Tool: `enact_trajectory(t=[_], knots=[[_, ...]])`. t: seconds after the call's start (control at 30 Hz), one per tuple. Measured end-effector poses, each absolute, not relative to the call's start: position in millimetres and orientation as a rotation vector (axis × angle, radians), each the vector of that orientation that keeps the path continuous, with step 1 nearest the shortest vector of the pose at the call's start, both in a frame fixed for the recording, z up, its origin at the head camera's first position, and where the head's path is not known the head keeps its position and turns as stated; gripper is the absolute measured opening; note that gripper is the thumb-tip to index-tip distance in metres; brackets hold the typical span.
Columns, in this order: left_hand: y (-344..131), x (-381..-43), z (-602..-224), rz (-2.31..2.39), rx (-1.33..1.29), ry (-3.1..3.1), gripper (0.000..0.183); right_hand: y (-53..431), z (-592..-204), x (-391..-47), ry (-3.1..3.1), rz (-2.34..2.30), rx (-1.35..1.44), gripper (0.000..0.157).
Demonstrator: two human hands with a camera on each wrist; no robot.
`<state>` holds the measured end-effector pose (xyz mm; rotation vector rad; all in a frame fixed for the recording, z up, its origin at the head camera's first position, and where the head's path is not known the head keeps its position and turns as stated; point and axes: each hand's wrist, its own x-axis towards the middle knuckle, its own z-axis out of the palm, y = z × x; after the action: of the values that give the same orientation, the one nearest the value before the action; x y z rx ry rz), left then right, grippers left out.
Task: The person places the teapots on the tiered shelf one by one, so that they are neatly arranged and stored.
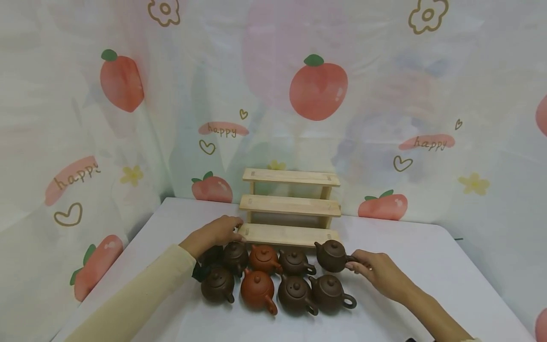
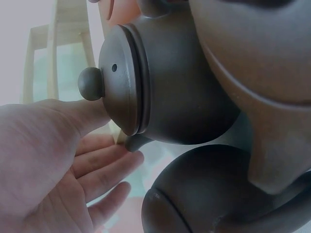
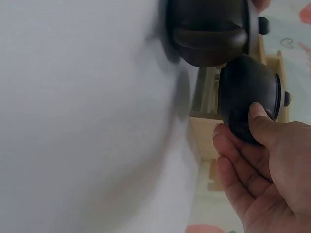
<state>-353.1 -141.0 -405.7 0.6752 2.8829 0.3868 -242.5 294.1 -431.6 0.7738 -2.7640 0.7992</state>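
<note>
By its handle, my right hand (image 1: 378, 270) pinches a dark brown teapot (image 1: 332, 255), with the thumb on one side. The pot is at the right front of the wooden shelf's lowest step, its spout pointing left. My left hand (image 1: 219, 231) is at the left end of the wooden shelf (image 1: 288, 234). In the left wrist view its fingers (image 2: 104, 177) are spread and loosely extended, beside a dark teapot (image 2: 170, 77); their exact contact with the shelf is partly hidden.
Two orange-brown teapots (image 1: 258, 289) and several dark ones, including a front-right teapot (image 1: 329, 292), stand close together in front of the shelf. The white table (image 1: 406, 256) meets a fruit-patterned cloth backdrop (image 1: 273, 71) behind and at the left.
</note>
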Motion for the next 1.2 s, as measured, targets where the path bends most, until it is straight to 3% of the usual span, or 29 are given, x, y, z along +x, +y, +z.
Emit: enact_trajectory(t=[0.53, 1.2], knots=[[-141.5, -356.0, -408.4, 0.396, 0.665, 2.886, 0.040, 301.7, -381.1, -270.0, -2.706, 0.664, 0.663, 0.009], [-143.3, -356.2, -406.4, 0.387, 0.718, 2.898, 0.033, 282.5, -315.9, -342.2, -2.745, 0.636, 0.592, 0.021]])
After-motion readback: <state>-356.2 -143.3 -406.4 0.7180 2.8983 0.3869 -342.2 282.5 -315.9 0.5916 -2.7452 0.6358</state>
